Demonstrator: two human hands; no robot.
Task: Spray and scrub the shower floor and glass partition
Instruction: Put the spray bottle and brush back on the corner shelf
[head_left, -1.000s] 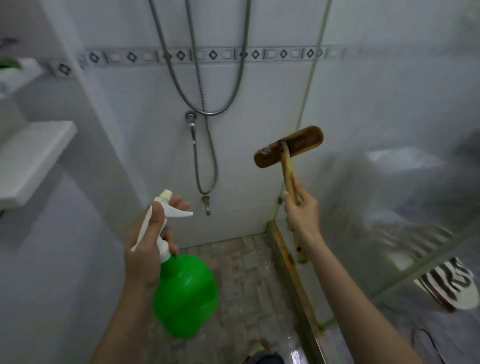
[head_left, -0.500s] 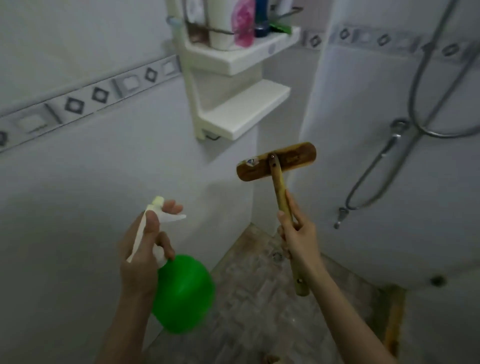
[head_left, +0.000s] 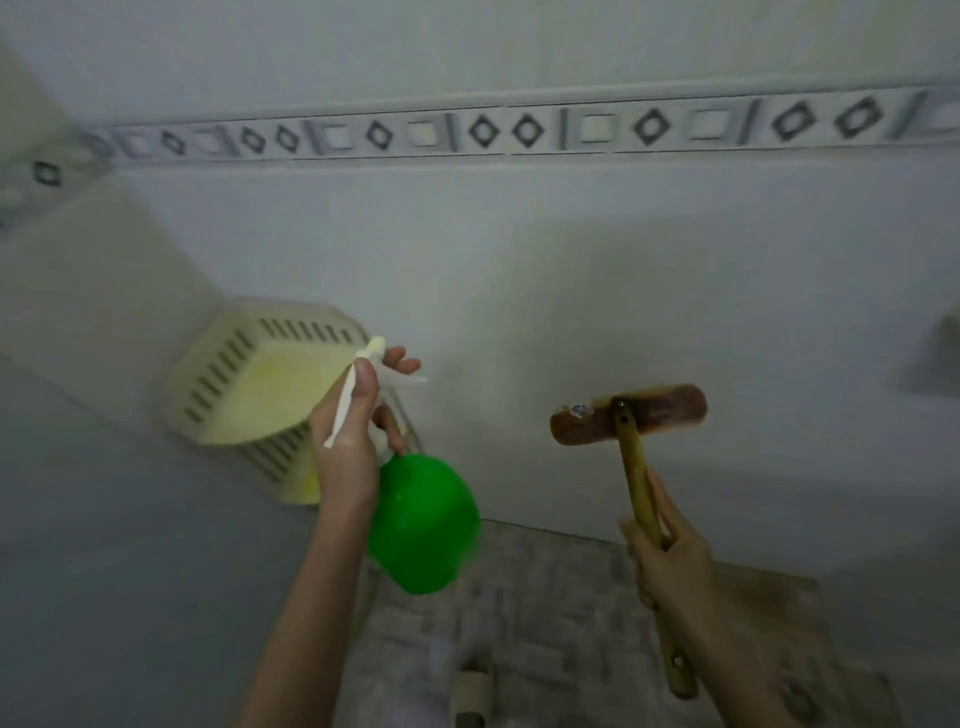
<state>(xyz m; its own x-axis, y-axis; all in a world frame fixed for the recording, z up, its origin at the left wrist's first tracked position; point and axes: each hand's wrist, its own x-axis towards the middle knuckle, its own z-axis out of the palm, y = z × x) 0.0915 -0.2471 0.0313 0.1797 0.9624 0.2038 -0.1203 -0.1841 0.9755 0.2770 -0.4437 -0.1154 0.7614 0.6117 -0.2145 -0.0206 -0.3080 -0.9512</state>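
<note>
The left hand (head_left: 345, 441) covers the neck of the green spray bottle (head_left: 423, 525), whose outline smears at its right side. The right hand (head_left: 672, 566) hides the middle of the scrub brush (head_left: 628, 413) handle; its bristles face away. A grey shape (head_left: 943, 358) is cut by the right edge, and a pale object (head_left: 470, 696) by the bottom edge. Both are too blurred to name.

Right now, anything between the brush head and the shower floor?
Nothing visible. The right hand holds the brush upright, its head in front of the wall, with only open air down to the tiled floor. The green spray bottle in the left hand is off to the left, not under the brush.
</note>
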